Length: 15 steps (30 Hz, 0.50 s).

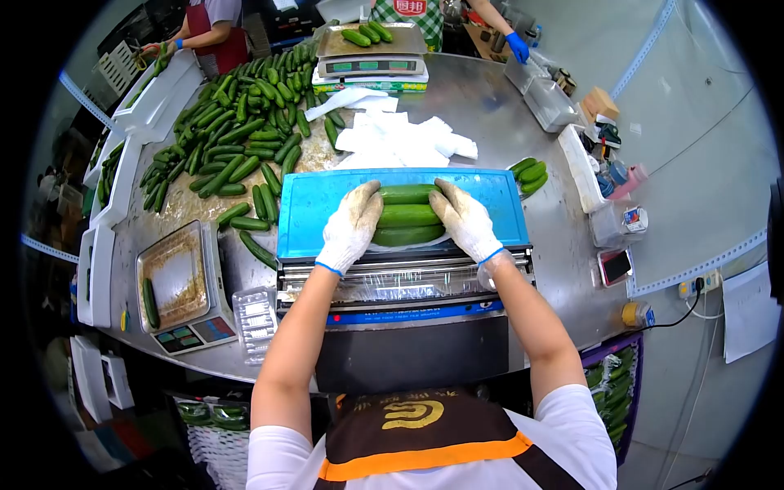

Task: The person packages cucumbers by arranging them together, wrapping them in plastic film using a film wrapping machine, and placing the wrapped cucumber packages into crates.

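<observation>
Three cucumbers [408, 216] lie side by side on a white tray, mostly hidden beneath them, over the blue top [306, 214] of a film wrapping machine. My left hand [354, 224], in a white glove, grips the left ends of the cucumbers. At their right ends, my right hand [467, 219], also gloved, grips from the other side. Clear film [400, 283] stretches across the machine's front, just below the cucumbers.
A large cucumber pile [237, 122] covers the back left. Scales stand at the left [173, 273] and back [371, 61]. White sheets [400, 140] lie behind the machine. More cucumbers [529, 174] sit right. A co-worker's blue-gloved hand [518, 47] is back right; another person [214, 33] is back left.
</observation>
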Tool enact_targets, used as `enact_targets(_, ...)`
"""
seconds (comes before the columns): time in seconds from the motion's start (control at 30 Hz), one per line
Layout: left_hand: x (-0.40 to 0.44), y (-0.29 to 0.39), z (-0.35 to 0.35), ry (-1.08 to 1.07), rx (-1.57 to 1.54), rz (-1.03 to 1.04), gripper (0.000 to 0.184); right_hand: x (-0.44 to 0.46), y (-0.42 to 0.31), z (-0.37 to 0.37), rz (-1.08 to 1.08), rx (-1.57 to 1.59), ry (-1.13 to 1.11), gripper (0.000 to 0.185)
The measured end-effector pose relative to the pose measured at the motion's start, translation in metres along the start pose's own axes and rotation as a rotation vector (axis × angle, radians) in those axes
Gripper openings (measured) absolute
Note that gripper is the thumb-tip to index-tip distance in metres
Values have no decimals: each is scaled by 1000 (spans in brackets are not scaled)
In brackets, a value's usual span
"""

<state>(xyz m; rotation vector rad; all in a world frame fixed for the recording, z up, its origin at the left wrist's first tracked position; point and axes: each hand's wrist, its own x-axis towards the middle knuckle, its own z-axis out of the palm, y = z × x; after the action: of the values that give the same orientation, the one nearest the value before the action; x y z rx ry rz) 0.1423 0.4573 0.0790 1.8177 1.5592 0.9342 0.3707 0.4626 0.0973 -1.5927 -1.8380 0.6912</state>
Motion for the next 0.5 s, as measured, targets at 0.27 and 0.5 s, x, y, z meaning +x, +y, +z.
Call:
enact_targets(0.27,-9,3,-17,176,13,-126,58,-21,13,-27,14,119,143,56)
enact_targets(0.5,-118,-2,-84,302,795,48,34,-109,34,-103,373,-322,-24,85)
